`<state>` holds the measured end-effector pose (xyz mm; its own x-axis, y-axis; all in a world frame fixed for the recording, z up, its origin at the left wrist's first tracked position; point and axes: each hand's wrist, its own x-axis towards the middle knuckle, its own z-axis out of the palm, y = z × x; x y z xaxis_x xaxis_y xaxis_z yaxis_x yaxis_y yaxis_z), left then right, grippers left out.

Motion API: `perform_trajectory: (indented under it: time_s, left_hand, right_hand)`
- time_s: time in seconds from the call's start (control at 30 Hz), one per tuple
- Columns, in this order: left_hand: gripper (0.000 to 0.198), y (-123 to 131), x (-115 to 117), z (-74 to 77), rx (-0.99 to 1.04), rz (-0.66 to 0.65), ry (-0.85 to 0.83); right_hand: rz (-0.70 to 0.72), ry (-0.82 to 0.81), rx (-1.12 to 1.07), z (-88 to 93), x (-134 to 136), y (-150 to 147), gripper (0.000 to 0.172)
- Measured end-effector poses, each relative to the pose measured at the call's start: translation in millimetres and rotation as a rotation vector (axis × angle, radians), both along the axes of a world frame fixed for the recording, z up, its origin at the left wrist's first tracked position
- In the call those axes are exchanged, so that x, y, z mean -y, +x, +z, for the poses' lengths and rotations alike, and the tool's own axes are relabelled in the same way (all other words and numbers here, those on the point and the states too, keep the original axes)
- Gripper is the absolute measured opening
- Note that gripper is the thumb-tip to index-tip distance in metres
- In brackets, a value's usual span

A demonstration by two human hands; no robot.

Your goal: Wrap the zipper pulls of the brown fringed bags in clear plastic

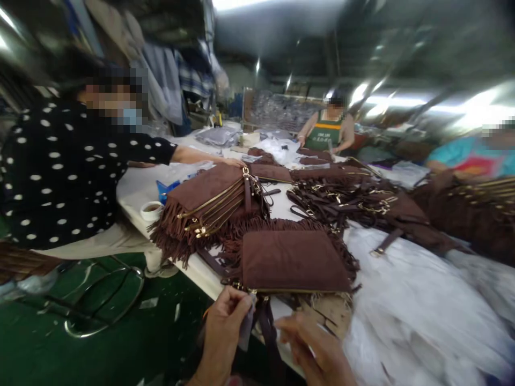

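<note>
My left hand is pinching a limp grey scrap of thin material between thumb and forefinger, right by the near left corner of a flat dark brown suede-like pouch that lies at the near table edge, its gold zip towards me. I take the step to be close work at that zip end, and it calls, I judge, for a firm pinch while the corner stays put. A dark brown strap hangs between my hands, easily in the way. My right hand is half curled and blurred; I cannot tell whether it grips anything. Around me, at far left, a co-worker in a black polka-dot top reaches over a stack of brown fringed pouches with gold zips, beside a small white cup of brown liquid. That stack crowds the space beyond my corner. Farther right lies a tangled heap of dark straps with gold clasps, and at near right a crumpled white plastic sheet hems in my right side.
</note>
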<state>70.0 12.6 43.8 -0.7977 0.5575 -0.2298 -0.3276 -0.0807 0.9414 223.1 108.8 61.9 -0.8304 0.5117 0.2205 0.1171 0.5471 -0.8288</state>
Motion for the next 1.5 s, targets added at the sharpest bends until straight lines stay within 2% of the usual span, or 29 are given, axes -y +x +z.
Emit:
perform_trajectory:
  time_s: [0.1,0.27,0.5,0.7,0.87,1.0,1.1,1.23,1.4,1.5]
  left_hand:
    - [0.027,-1,-1,-4.3,0.006,-0.024,0.05]
    - [0.025,-8,1,-14.5,-0.013,-0.054,0.094]
    - [0.027,-10,2,-21.7,0.005,-0.082,0.105]
    - [0.024,-9,3,-20.2,0.013,-0.107,0.128]
    - [0.022,-7,5,-14.9,0.004,-0.072,0.13]
    - [0.024,-6,10,-10.3,0.016,-0.13,0.153]
    - [0.03,-7,8,-10.4,0.043,-0.141,0.123]
    - [0.038,-8,-1,-18.4,0.12,-0.082,0.076]
    - [0.04,-4,-8,-37.4,0.276,-0.067,0.138]
    - [0.04,-1,-9,-47.1,0.349,-0.054,0.168]
  right_hand:
    - [0.165,0.132,-0.002,17.4,-7,-44,0.027]
    - [0.216,0.165,0.11,22.0,-15,-66,0.028]
    - [0.211,0.28,0.268,23.9,-15,-74,0.025]
    - [0.189,0.266,0.364,30.8,-16,-79,0.021]
    - [0.114,0.274,0.514,35.1,-17,-84,0.04]
    - [0.123,0.266,0.521,34.6,-19,-84,0.035]
    - [0.133,0.262,0.53,35.4,-20,-84,0.037]
    - [0.133,0.264,0.549,39.3,-21,-85,0.035]
    - [0.183,0.193,0.477,39.8,-24,-80,0.034]
    - [0.167,0.226,0.469,35.0,-24,-75,0.035]
